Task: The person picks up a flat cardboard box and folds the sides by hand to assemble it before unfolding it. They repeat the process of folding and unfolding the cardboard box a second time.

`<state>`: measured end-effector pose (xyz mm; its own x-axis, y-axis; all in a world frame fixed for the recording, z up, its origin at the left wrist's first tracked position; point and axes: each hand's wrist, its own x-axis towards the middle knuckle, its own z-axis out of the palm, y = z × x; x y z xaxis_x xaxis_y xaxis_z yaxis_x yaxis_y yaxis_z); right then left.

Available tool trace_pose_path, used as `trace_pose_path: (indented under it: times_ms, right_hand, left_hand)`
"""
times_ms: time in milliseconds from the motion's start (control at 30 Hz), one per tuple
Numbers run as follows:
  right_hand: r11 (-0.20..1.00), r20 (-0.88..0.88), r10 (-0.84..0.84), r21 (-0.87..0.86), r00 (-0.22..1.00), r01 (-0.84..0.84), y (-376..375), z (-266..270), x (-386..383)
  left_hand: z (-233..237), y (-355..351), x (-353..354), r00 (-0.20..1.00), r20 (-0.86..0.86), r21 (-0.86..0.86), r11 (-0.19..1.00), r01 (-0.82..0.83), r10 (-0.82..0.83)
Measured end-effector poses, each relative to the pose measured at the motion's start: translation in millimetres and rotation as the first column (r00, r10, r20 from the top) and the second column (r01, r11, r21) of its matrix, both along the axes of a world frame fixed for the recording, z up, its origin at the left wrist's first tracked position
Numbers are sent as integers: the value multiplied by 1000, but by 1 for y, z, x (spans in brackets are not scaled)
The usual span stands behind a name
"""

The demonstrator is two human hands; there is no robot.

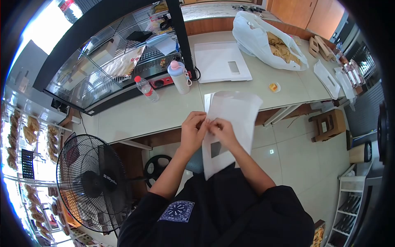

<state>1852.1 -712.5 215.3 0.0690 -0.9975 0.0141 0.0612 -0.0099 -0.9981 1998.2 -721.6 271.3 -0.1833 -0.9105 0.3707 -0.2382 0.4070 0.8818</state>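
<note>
A flat white cardboard box point(235, 108) with a cut-out window near its lower end is held in front of my body, at the counter's front edge. My left hand point(193, 132) is closed on the box's left edge, thumb towards the edge. With fingers bent in a pinch, my right hand point(223, 132) meets the same edge right beside the left fingertips. The exact grip of the fingertips is partly hidden. On the counter beyond lies a stack of similar flat white boxes point(216, 53), the top one with a window.
On the counter point(123, 119) stand a drink bottle point(147, 89), a tumbler point(180, 78), a glass display case point(119, 53), a white plastic bag point(257, 39) and a small pastry point(273, 87). A black fan point(92, 183) is at left; a brown stool point(329, 125) is at right.
</note>
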Motion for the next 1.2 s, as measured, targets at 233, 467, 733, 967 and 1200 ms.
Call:
trace_pose_path:
  times_ms: [233,467,733,967,1200]
  right_hand:
    - [985,-307,-36,-172,951,-18,8,5,11]
    - [937,438,9,311,899,-161,-3,21,-4]
    - [987,625,7,120,781,-105,14,31,20]
    - [991,548,-131,94,826,94,13,17,34]
    - [992,526,-100,118,845,43,19,14,29]
  left_hand:
    - [-4,-3,1,984,-168,165,982,90,-62]
    - [19,-9,23,972,69,-21,974,225,-223]
    - [7,-7,12,985,102,-226,967,-114,140]
    - [7,-2,5,975,139,-275,952,-133,176]
    - [23,-16,35,973,6,241,944,224,-233]
